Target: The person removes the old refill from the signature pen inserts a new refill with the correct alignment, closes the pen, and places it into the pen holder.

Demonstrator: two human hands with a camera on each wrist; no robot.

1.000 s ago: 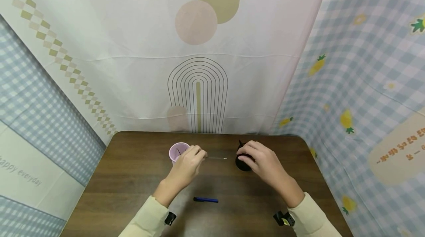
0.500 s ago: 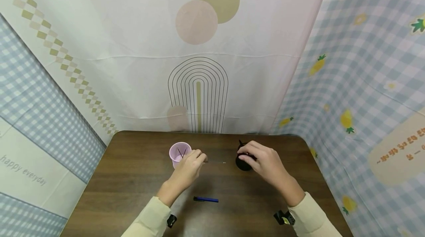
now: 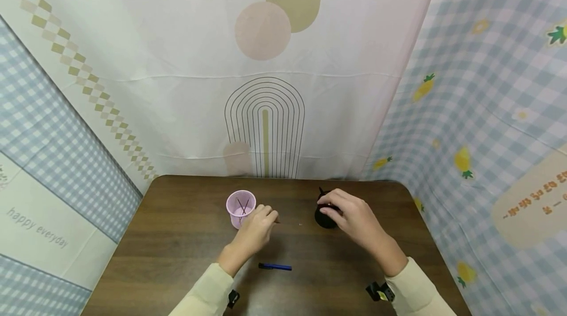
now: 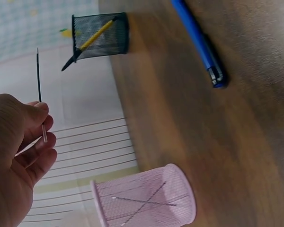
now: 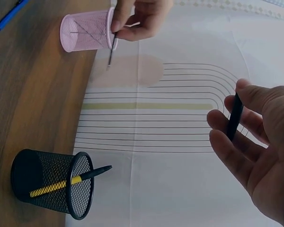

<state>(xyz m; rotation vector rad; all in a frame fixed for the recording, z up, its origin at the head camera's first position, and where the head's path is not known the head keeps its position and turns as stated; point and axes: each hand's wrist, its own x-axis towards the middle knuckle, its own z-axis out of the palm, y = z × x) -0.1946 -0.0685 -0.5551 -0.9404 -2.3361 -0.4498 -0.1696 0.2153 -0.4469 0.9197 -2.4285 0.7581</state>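
Note:
My left hand (image 3: 256,230) pinches a thin dark pen refill (image 4: 39,78) between thumb and forefinger. Its narrow tip points away from the palm, and a pale, see-through end shows below the fingers. Just left of this hand stands a pink mesh pen cup (image 3: 235,218) with thin sticks like refills (image 4: 146,202) crossed inside. My right hand (image 3: 352,212) holds a short black rod-like piece (image 5: 235,116) between thumb and fingers; I cannot tell if it is a cap or a pen part. Near it stands a black mesh pen cup (image 5: 24,177) with a yellow and black pen (image 5: 75,180) leaning inside.
A blue pen (image 3: 275,267) with a dark end lies on the brown wooden table (image 3: 177,237), nearer the front, between the forearms. A patterned white cloth (image 3: 190,124) hangs behind the table, and blue checked cloth (image 3: 443,158) hangs at the right.
My left hand has shifted slightly right and toward me with the refill, leaving more of the pink cup visible. The refill looks shorter in the head view. My right hand stays nearly still.

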